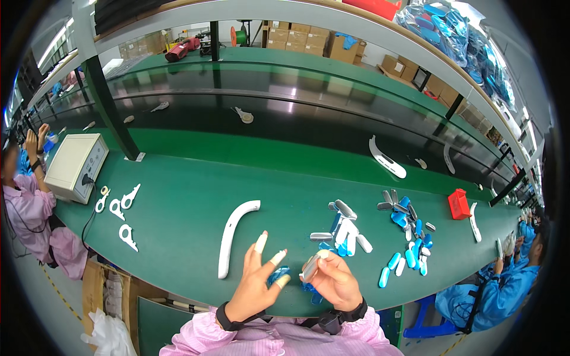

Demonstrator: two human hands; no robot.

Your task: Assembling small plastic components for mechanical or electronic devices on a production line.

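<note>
In my right hand (337,283) a small oval silver-grey cover (310,268) is pinched between thumb and fingers. My left hand (256,286) is spread beside it over the table's near edge, with pale finger cots on several fingertips. Crumpled blue film (279,275) lies under the left fingers; whether they touch it is unclear. Behind my left hand rests a white curved handle-like part (233,236). A small heap of white and silver oval covers (345,232) sits beyond my right hand. Farther right is a scattered pile of blue and silver oval pieces (409,231).
A red bin (458,204) stands at the right, beside a white curved strip (474,223). White ring-shaped parts (126,236) and a beige box with a cable (77,167) are at left. Beyond runs a dark conveyor (297,121) carrying parts. Co-workers sit on both sides.
</note>
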